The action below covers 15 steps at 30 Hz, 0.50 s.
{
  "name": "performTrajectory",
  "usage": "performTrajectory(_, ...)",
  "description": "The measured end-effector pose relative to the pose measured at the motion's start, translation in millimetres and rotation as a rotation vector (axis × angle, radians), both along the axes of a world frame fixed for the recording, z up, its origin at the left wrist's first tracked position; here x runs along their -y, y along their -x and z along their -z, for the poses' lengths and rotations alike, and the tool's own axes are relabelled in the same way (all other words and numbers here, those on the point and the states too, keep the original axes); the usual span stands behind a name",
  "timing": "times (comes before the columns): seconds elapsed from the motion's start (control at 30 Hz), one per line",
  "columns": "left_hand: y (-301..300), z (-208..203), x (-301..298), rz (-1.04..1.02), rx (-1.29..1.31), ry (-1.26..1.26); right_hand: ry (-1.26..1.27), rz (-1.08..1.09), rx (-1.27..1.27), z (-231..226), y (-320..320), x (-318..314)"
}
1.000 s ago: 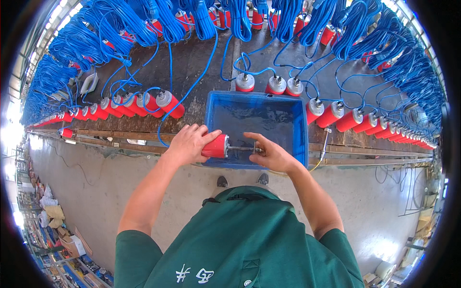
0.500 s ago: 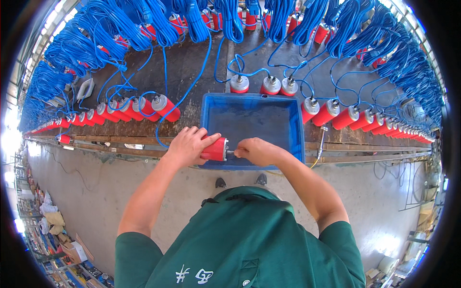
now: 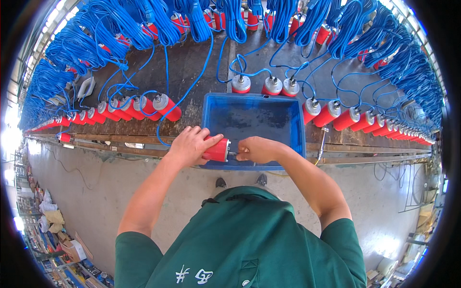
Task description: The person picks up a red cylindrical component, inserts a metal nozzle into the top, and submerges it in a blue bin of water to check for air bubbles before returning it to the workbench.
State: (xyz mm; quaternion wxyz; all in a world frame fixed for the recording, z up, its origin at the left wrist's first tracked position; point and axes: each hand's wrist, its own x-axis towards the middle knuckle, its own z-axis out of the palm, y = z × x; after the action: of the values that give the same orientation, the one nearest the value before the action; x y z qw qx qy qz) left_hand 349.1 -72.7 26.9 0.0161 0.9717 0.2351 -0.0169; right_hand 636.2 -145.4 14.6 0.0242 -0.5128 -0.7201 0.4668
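Observation:
My left hand (image 3: 188, 146) is wrapped over a red cylinder (image 3: 217, 150) with a metal end, holding it on its side above the front left part of a blue plastic tub (image 3: 301, 129). From the cylinder's right end a thin shaft (image 3: 232, 154) sticks out. The closed fingers of my right hand (image 3: 261, 150) pinch at this shaft; its tip is hidden by them. A blue cable (image 3: 196, 91) runs down the bench and ends out of sight beside my left hand. Dark, wet-looking marks show on the tub's floor.
Rows of red cylinders with metal tops (image 3: 330, 113) line the bench's front edge on both sides. Three more (image 3: 272, 86) stand behind the tub. Coiled blue cables (image 3: 235, 21) fill the back. A hose nozzle (image 3: 322, 139) hangs at the edge, right of the tub.
My right fingers have shifted slightly at the shaft. My left hand keeps its hold on the cylinder, and the whole view has moved a little.

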Motion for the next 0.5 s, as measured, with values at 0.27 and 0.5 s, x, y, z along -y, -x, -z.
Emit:
performTrajectory(0.27,-2.8,-1.3,1.2,-0.013,0.003,0.005,0.174,0.135,-0.050,-10.5,5.3,-3.2)
performTrajectory(0.5,-2.3,-3.1,-0.8,0.000,0.006,0.002,-0.145,0.078,-0.026,0.4,-4.8,3.4)
